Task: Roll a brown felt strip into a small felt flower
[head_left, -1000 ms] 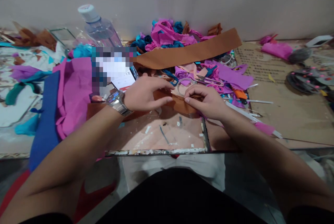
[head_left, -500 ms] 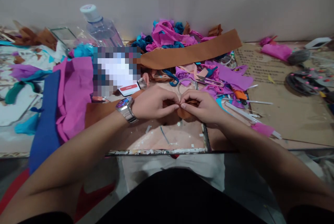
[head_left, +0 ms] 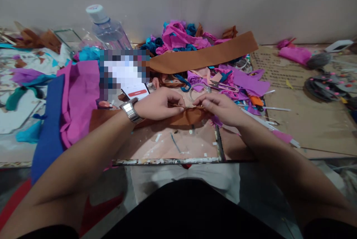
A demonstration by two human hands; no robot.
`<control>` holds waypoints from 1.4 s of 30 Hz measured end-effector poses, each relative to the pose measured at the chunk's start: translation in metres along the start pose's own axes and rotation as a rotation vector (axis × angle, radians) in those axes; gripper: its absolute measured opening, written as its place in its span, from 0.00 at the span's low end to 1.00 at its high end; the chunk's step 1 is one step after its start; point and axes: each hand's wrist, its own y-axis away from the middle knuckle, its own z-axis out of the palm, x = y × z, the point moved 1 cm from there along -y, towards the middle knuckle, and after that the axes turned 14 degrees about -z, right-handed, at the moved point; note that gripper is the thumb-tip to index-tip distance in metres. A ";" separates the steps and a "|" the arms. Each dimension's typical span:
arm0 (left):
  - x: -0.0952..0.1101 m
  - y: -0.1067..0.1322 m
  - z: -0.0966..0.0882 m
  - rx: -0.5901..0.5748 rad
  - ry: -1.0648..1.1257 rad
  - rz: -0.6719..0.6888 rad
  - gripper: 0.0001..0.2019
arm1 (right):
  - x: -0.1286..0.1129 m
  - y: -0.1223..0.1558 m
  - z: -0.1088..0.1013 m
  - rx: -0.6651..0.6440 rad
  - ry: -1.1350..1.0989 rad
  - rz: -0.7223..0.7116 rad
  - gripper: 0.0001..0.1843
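Hands (head_left: 157,104) farther apart on brown strip (head_left: 191,117); cardboard print (head_left: 276,68) illegible

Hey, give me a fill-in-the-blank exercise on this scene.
1. The left hand and right hand hold a strip coloured ____.
2. The watch is worn on the person's ____ side.
3. The bottle has a cap coloured ____.
4. Just left of the pink sheet is a long piece coloured ____.

Missing words: brown; left; white; blue.

The puckered brown strip (head_left: 192,116) looks matt and papery; the pink sheet (head_left: 82,97) is equally dull (paper or thin cloth, hard to tell) and wrinkled. The watch strap (head_left: 132,112) is shiny metal, the bottle (head_left: 113,35) clear, glossy plastic, the cardboard sheet (head_left: 312,116) matt.
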 end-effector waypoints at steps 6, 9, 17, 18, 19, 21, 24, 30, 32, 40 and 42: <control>-0.006 -0.002 -0.003 0.003 -0.040 -0.029 0.08 | 0.003 0.002 0.003 -0.084 0.004 0.040 0.16; -0.009 -0.003 -0.006 0.014 -0.085 -0.028 0.07 | 0.003 0.000 0.002 -0.063 -0.006 0.054 0.14; -0.018 -0.007 -0.005 0.040 -0.115 -0.024 0.08 | 0.003 -0.003 0.000 -0.053 0.017 0.019 0.21; -0.018 -0.007 -0.004 0.038 -0.112 -0.021 0.08 | 0.004 -0.002 0.000 -0.055 0.019 0.019 0.22; -0.018 -0.007 -0.003 0.034 -0.108 -0.020 0.08 | 0.005 -0.002 0.000 -0.059 0.027 0.017 0.22; -0.016 -0.006 0.001 0.018 -0.096 -0.022 0.09 | 0.005 0.000 0.002 -0.068 0.048 0.001 0.22; -0.014 -0.006 0.007 -0.018 -0.063 -0.022 0.10 | 0.004 0.002 0.005 -0.084 0.068 -0.005 0.18; -0.011 -0.005 0.014 -0.028 -0.039 -0.016 0.12 | 0.000 0.003 0.011 -0.124 0.085 -0.032 0.13; -0.011 -0.005 0.015 -0.033 -0.033 -0.019 0.12 | 0.002 0.003 0.012 -0.131 0.105 -0.061 0.11; -0.005 -0.004 0.016 -0.062 0.008 -0.056 0.12 | 0.010 0.004 0.014 -0.106 0.168 -0.094 0.07; -0.004 -0.003 0.017 -0.066 0.012 -0.059 0.12 | 0.010 0.004 0.015 -0.105 0.178 -0.091 0.06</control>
